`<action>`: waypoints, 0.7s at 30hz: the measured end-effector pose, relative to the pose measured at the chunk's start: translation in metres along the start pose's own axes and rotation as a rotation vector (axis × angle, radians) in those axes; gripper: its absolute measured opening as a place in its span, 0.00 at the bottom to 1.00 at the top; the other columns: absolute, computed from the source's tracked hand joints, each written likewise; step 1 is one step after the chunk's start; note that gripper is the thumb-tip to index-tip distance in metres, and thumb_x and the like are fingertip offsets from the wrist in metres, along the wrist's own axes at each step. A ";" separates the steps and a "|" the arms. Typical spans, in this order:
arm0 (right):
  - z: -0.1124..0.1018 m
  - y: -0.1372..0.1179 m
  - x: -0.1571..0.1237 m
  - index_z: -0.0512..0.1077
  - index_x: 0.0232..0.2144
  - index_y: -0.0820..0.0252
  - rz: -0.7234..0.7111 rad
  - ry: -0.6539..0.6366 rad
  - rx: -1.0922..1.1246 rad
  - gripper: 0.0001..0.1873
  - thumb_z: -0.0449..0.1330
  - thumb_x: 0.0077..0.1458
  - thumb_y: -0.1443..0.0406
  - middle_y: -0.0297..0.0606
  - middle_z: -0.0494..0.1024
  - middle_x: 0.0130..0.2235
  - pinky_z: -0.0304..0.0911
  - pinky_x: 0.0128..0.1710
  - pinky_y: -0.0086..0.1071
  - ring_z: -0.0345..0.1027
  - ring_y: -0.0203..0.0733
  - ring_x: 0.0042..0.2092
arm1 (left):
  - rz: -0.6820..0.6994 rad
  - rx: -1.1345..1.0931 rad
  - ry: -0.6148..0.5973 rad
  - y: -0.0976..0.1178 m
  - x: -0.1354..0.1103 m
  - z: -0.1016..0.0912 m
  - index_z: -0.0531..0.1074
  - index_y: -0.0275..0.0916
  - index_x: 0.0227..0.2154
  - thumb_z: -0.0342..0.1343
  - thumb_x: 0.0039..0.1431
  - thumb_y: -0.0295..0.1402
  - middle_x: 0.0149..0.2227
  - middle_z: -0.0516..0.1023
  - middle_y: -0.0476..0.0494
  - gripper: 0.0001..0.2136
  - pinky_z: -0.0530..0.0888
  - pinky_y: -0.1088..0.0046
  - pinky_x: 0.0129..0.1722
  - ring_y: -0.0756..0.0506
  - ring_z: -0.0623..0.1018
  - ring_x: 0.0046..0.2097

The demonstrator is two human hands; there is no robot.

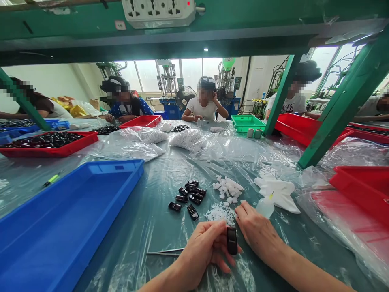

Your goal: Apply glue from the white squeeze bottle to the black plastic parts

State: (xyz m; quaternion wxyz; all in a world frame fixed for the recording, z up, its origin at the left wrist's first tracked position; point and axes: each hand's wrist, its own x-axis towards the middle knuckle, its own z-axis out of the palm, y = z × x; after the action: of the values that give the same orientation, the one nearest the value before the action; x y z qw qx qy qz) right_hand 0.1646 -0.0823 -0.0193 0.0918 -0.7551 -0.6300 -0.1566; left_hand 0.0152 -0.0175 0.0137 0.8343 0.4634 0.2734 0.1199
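Partly hidden tweezers (164,252) behind left hand (203,251)

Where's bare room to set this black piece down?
Bare sheeting lies between the blue tray and black pieces, above the tweezers. Another patch lies right of the right hand, before the red tray. Crowded: ahead of the left hand, among white bits and the bottle.

A factory workshop: workers (205,106) sit at a plastic-covered table (152,227) with trays (48,151) of black parts (45,140), molding machines (166,87) behind
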 end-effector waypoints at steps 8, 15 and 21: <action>-0.005 -0.002 -0.004 0.69 0.27 0.64 -0.130 0.049 0.066 0.15 0.50 0.44 0.84 0.46 0.72 0.34 0.69 0.25 0.34 0.70 0.50 0.35 | -0.023 -0.027 -0.012 0.001 0.000 -0.002 0.69 0.30 0.27 0.55 0.51 0.47 0.25 0.77 0.35 0.19 0.70 0.83 0.15 0.51 0.74 0.20; -0.010 0.003 -0.004 0.68 0.28 0.65 -0.101 0.067 0.277 0.12 0.48 0.52 0.78 0.44 0.71 0.30 0.69 0.29 0.37 0.69 0.46 0.32 | -0.034 -0.019 0.002 0.002 0.000 -0.002 0.68 0.30 0.27 0.56 0.50 0.48 0.25 0.77 0.35 0.20 0.69 0.84 0.15 0.51 0.73 0.20; -0.037 0.010 -0.010 0.70 0.41 0.60 0.045 -0.064 0.803 0.15 0.45 0.61 0.65 0.36 0.70 0.32 0.64 0.30 0.26 0.67 0.35 0.31 | -0.019 0.106 -0.046 -0.001 -0.002 -0.002 0.70 0.30 0.29 0.64 0.42 0.37 0.28 0.77 0.38 0.16 0.69 0.85 0.17 0.54 0.72 0.21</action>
State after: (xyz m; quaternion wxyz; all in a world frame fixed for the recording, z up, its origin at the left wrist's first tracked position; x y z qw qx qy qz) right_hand 0.1683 -0.1064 0.0122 0.3635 -0.6772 -0.6269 0.1276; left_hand 0.0122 -0.0173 0.0127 0.8159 0.5069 0.2645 0.0866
